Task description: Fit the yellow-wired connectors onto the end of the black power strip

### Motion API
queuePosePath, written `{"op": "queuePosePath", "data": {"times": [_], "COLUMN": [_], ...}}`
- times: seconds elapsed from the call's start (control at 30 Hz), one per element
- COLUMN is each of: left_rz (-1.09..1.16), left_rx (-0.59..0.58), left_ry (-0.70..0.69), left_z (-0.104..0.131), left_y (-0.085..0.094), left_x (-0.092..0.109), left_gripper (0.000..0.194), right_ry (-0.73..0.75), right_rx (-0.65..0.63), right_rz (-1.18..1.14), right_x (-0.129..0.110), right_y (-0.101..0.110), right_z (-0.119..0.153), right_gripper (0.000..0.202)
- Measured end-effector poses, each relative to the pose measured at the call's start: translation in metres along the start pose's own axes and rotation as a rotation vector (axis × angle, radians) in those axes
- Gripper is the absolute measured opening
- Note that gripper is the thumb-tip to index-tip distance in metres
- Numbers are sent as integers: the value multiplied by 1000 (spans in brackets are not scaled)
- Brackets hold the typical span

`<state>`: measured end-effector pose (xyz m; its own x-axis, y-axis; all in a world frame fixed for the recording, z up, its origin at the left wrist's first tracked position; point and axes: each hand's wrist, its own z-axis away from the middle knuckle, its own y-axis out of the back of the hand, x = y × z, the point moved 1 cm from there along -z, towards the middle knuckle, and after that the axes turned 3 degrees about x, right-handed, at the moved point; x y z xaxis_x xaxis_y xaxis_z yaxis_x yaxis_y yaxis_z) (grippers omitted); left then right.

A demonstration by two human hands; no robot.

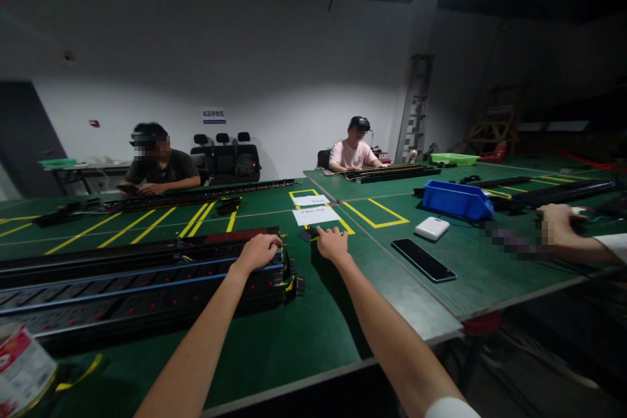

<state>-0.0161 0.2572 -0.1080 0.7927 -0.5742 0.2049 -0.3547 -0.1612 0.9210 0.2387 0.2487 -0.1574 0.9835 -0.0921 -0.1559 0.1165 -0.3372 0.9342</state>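
Note:
Long black power strips [147, 297] with rows of red dots lie side by side on the green table, reaching in from the left. My left hand [259, 253] is over their right end, fingers curled down at the strip's edge; what its fingertips pinch is hidden. Yellow and dark wire ends [292, 284] stick out just below it. A small flat black part [307, 233] is at the fingertips of my right hand [333, 243], which is closed on its edge a little right of the strips.
Paper labels [316, 215] lie beyond my hands. To the right are a phone [424, 260], a white box [432, 228] and a blue bin [456, 201]. A neighbour's hand [558, 228] is far right. A tub [24, 369] stands front left. Two people sit across the table.

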Motion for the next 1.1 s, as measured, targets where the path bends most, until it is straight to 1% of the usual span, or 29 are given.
{"op": "queuePosePath", "data": {"times": [0.1, 0.2, 0.27, 0.33, 0.43, 0.5, 0.6, 0.73, 0.83, 0.9, 1.0, 1.1], "left_rz": [-2, -1, 1, -1, 0, 0, -1, 1, 2, 6, 7, 7], "left_rx": [-3, -7, -8, -6, -6, -10, -14, -16, -20, -16, -9, -8], "left_ry": [6, 1, -6, -6, -11, -7, 4, 15, 21, 5, -6, -6], "left_z": [-1, -2, -2, -2, -2, -2, -2, -2, -2, -3, -3, -3], "left_y": [0, 0, 0, 1, 1, 2, 2, 2, 2, 1, 1, 0], "left_x": [0, -1, -1, 0, 2, 2, 3, 2, 2, 1, 0, 0], "left_gripper": [34, 35, 36, 36, 36, 36, 35, 35, 35, 35, 35, 36], "right_ry": [9, 36, 96, 188, 278, 287, 262, 201, 186, 198, 254, 303], "right_rx": [3, 71, 112, 86, -17, -53, -55, 27, 100, 87, 35, 50], "right_rz": [13, 9, -21, -64, -95, -94, -95, -95, -101, -113, -104, -102], "right_x": [1, -1, -8, -16, -28, -32, -35, -38, -39, -38, -39, -41], "right_y": [-2, -2, -3, -7, -9, -6, 6, 22, 30, 32, 33, 33], "right_z": [1, 2, 2, 4, 7, 9, 12, 13, 15, 17, 20, 22], "right_gripper": [44, 41, 40, 41, 42, 39, 34, 38, 36, 34, 31, 29]}}
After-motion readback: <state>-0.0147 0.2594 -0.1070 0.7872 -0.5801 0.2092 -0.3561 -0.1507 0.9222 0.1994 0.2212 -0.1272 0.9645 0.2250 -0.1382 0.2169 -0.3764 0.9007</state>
